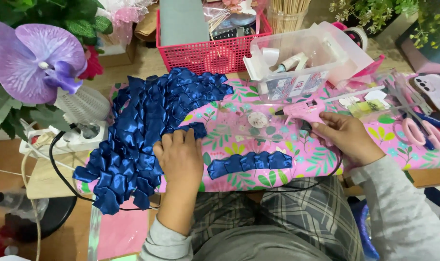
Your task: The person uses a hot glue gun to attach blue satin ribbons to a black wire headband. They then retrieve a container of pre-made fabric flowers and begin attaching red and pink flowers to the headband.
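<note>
The big fan of folded dark-blue satin ribbon petals [142,130] lies spread over the left half of the pink floral-printed sheet [399,159], stretching from the near left edge up toward the far middle. The left hand [181,154] rests flat on its right edge, palm down, fingers closed over a single loose blue petal [196,129] and pressing it against the rest; it pins rather than pinches. Just right of that hand, near the person's lap, lies a short row of joined blue ribbon petals [251,163], untouched.

The right hand [343,135] is wrapped firmly round the handle of a pink hot-glue gun [304,112], whose nozzle points left toward the petals, though well apart from them. I judge this to be the gluing step: one petal held in place, glue not yet on it. The nozzle would need to come across to the pressed petal's edge, with fingertips kept clear of the hot tip.

Farther off stand a clear plastic box of supplies [302,60] and a red mesh basket [205,50]; pink-handled scissors [423,133] lie at the right.
</note>
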